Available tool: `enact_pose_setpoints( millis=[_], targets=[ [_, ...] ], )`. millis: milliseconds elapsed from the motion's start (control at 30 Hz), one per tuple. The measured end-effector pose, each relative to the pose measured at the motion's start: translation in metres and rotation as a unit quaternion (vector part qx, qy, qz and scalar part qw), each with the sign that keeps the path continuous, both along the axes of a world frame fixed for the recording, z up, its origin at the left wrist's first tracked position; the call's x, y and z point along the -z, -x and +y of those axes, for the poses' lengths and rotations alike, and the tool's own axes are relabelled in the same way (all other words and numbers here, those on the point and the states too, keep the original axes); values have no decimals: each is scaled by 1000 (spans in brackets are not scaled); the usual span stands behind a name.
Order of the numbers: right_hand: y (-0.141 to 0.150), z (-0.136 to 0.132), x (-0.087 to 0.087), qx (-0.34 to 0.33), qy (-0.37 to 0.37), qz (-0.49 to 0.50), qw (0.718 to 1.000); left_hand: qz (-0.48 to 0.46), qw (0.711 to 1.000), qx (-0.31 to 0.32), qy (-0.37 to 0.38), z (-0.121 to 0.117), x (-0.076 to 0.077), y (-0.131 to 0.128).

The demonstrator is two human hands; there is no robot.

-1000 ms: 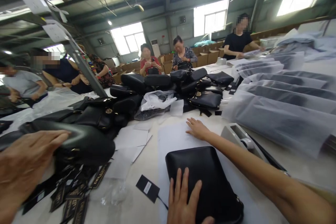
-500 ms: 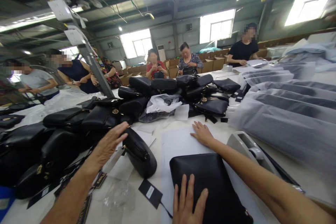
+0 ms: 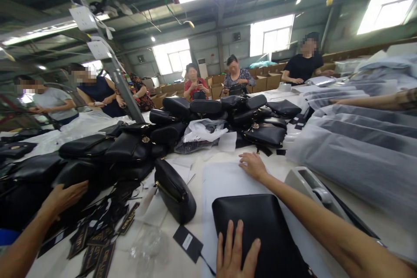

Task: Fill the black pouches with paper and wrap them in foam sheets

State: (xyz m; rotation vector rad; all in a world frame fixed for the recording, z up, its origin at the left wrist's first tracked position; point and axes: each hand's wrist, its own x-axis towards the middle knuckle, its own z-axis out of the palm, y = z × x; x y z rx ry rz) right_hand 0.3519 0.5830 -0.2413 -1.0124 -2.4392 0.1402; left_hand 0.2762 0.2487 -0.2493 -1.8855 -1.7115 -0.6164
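Left hand [image 3: 237,254] spread open on a black bag [image 3: 257,217], gripping nothing.
A tag [image 3: 188,243] lies left of the bag, which rests on a white sheet [image 3: 224,178]; near its far edge the right hand's [image 3: 254,167] fingers bend, pinching or not I cannot tell. Beyond: piled bags [image 3: 205,106].

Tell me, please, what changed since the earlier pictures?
A co-worker's hand brought one black bag rightward, let it go beside the white sheet, and moved back left to the bag pile. Another arm has appeared over the plastic-wrapped packages. The left hand stays on the flat black bag, the right hand at the sheet's far edge.
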Motion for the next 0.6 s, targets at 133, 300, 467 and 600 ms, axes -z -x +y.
enact_pose_setpoints(
  millis=[133,300,467,600],
  targets=[
    [-7,-10,-29,-27,-19,26,999,-34,999,24,30,-1,-6,5],
    [-34,-43,-75,-84,-37,41,995,-70,988,92,100,-5,-49,19],
    [-69,-100,-106,-158,-68,66,983,-83,993,16,76,30,-107,37],
    [-92,-136,-111,-182,-94,31,978,-26,996,25,86,67,-125,52]
  ],
)
